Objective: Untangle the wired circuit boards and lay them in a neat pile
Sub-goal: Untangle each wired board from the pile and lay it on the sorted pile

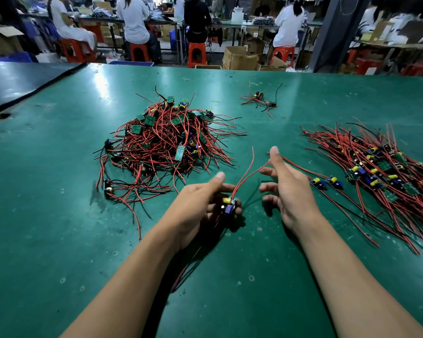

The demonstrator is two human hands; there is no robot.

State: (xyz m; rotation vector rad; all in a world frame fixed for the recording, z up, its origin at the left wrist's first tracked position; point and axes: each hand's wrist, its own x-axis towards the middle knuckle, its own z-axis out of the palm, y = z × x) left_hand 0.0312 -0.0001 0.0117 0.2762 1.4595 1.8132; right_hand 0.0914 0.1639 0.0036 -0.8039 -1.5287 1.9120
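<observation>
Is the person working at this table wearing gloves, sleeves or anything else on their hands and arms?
No gloves: the left hand and the right hand are both bare. The forearms are uncovered as far as the picture reaches, with no sleeve or cuff in view. No ring, watch or wristband shows. The thumbnails look short and unpainted.

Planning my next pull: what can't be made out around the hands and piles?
Head view:
- Underside of the small circuit board with yellow and purple parts: covered by the left hand.
- Wires trailing from it: hidden in part under the left forearm.
- Neat pile of red-wired boards: cut by the right edge.
- Tangled heap of red and black wired boards: lower boards buried.
- Whether the right hand touches the red wire: unclear.
</observation>
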